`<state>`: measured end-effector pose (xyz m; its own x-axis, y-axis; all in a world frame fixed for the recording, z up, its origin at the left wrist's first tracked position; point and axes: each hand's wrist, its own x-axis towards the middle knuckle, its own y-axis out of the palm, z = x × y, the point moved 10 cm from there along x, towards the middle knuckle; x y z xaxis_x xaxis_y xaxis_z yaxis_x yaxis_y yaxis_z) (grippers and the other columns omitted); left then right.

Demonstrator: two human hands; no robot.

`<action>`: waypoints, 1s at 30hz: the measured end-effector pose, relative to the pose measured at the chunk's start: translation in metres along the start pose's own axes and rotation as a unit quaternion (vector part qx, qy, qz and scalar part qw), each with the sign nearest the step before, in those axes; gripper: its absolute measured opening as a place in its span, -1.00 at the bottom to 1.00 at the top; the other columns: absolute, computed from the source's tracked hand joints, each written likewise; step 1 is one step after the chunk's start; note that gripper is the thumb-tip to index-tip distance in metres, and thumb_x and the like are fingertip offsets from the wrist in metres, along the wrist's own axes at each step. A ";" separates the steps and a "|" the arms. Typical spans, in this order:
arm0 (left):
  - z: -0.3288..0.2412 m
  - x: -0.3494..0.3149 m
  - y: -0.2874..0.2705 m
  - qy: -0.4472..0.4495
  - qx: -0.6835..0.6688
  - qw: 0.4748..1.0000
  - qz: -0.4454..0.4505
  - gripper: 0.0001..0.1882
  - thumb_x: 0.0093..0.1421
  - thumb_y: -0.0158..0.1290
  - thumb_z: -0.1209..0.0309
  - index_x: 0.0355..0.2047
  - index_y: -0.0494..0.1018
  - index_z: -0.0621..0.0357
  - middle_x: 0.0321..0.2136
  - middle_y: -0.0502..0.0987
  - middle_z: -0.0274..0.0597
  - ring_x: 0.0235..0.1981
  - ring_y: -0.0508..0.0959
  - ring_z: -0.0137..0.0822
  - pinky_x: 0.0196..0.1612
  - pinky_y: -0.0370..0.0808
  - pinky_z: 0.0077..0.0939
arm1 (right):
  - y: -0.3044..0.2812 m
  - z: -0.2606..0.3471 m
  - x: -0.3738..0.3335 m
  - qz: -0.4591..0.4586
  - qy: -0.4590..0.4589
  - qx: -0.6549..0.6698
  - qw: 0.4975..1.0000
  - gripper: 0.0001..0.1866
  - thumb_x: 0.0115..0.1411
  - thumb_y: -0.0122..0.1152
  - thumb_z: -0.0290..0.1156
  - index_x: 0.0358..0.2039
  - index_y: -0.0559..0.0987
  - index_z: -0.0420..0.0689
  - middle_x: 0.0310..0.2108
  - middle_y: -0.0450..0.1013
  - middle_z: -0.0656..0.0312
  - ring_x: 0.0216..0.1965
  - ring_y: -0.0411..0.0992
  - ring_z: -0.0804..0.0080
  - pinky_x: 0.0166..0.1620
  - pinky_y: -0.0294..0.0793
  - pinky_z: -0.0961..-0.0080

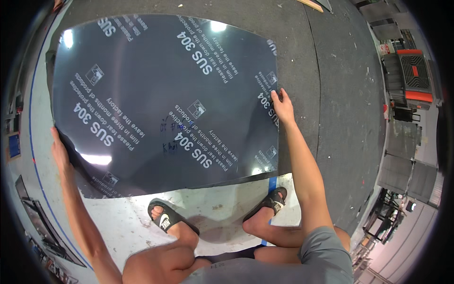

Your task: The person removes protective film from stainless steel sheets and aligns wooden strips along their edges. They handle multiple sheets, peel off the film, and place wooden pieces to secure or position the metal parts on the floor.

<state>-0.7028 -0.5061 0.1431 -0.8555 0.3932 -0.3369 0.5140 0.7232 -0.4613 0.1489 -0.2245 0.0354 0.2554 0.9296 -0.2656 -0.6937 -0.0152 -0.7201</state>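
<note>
A large metal sheet covered in dark, shiny protective film with white print lies in front of me. Blue handwriting marks its middle, and bright lamp reflections show on it. My left hand is closed on the sheet's left edge near the lower corner, its fingers partly hidden by the edge. On the opposite side, my right hand grips the right edge, with one digit over the film and another just outside it. The sheet's near left corner looks bent or slightly raised.
Dark matting spreads under the sheet and to the right. My sandalled feet stand on the pale floor close to the near edge. Blue tape runs along the floor. A black-and-orange machine stands far right; a wooden strip lies at the back.
</note>
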 end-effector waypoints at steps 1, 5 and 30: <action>-0.007 -0.002 -0.006 0.049 -0.019 0.998 -0.019 -0.09 0.49 -0.04 -0.32 0.10 0.57 0.52 -0.02 0.67 -0.03 -0.07 0.63 -0.30 0.05 0.54 -0.39 | -0.003 0.008 0.004 -0.012 -0.013 -0.037 0.999 -0.07 0.36 0.26 0.20 0.44 0.39 -0.35 0.36 0.44 -0.27 0.41 0.42 -0.09 0.43 0.35 0.19; -0.008 -0.004 0.002 0.066 -0.017 0.997 0.028 -0.14 0.53 -0.08 -0.28 0.20 0.56 0.44 0.06 0.66 -0.11 0.03 0.61 -0.32 0.13 0.50 -0.43 | -0.010 0.027 0.036 -0.052 0.005 0.018 0.998 -0.08 0.37 0.23 0.23 0.42 0.42 -0.33 0.32 0.49 -0.25 0.37 0.46 -0.09 0.38 0.41 0.16; -0.005 -0.015 -0.027 0.022 -0.054 0.998 -0.001 -0.07 0.48 -0.05 -0.33 0.36 0.45 0.39 0.27 0.56 -0.12 0.22 0.56 -0.25 0.31 0.42 -0.37 | -0.015 0.040 0.054 0.071 0.076 0.133 0.986 -0.26 0.43 0.22 0.18 0.12 0.65 -0.38 -0.05 0.70 -0.07 0.01 0.67 0.18 0.15 0.54 0.30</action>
<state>-0.7038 -0.5282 0.1647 -0.8592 0.4148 -0.2997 0.5053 0.7801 -0.3690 0.1461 -0.1588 0.0577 0.2270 0.8587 -0.4595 -0.8768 -0.0252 -0.4802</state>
